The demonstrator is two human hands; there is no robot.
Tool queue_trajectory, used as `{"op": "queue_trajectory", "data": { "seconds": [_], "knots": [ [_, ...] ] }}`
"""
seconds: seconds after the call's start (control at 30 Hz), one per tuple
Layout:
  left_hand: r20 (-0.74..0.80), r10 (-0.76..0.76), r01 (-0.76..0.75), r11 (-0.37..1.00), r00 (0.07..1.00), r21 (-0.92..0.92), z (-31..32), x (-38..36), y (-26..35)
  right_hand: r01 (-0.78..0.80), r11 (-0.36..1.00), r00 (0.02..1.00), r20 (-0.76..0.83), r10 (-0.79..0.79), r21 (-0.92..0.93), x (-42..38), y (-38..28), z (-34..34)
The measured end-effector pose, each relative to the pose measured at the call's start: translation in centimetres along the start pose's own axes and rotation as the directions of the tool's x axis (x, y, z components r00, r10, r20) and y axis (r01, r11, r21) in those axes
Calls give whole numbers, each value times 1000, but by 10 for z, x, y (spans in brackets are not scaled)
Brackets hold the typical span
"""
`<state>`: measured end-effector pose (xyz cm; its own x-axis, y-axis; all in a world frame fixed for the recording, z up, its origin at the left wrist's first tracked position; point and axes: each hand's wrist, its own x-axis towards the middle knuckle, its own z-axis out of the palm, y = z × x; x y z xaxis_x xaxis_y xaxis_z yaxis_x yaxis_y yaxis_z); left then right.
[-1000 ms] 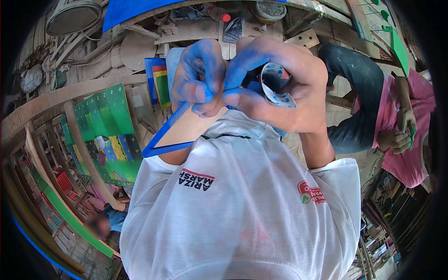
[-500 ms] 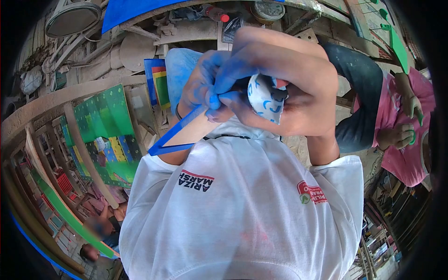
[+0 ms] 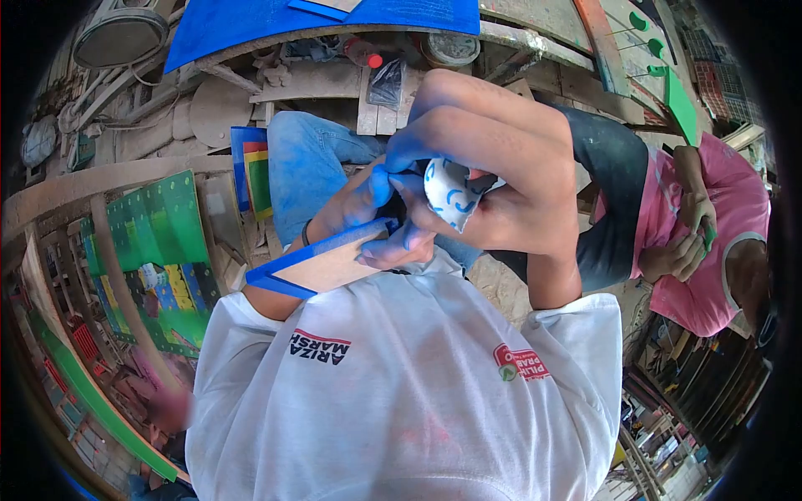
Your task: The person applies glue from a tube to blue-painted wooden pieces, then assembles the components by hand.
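My left hand (image 3: 355, 209), its fingers stained blue, grips a small flat board (image 3: 322, 260) with a bare tan face and blue-painted edges. The board slants down to the left in front of my shirt. Right against that hand, my right hand (image 3: 505, 154) is closed, its bent fingers also blue. Out of its grip sticks a curled white sheet (image 3: 451, 194) with blue printed marks. The fingertips of both hands meet near the board's upper end, so the contact there is partly hidden.
A bench with a blue panel (image 3: 401, 15) stands ahead, a red-capped bottle (image 3: 361, 52) and tub (image 3: 451, 48) below it. Green panels (image 3: 154, 225) lean at left. At right sits a person in a pink shirt (image 3: 710, 217), hands together, near a green board (image 3: 681, 104).
The board has swung downward and turned, showing more of its tan face. Both hands sit slightly further left in view, and more of the blue panel shows. The person at right has drawn their hands together.
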<state>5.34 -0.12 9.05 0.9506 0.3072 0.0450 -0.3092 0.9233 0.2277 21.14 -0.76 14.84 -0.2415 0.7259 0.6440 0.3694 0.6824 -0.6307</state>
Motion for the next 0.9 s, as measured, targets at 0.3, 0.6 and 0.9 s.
{"op": "queue_trajectory", "data": {
  "seconds": [0.3, 0.6, 0.9],
  "knots": [
    [183, -42, 48, 998, 982, -32, -10, 2, -6, -7, 999, 996, 94, 3, 44, 4, 5, -8],
    [194, -50, 52, 999, 980, -5, -11, 2, -8, 10, 1000, 988, 155, -12, 17, 6, 2, -13],
    [177, -138, 138, 990, 975, 12, -27, 4, -19, 32, 999, 985, 169, -36, 27, 6, 2, -14]
  ]
}}
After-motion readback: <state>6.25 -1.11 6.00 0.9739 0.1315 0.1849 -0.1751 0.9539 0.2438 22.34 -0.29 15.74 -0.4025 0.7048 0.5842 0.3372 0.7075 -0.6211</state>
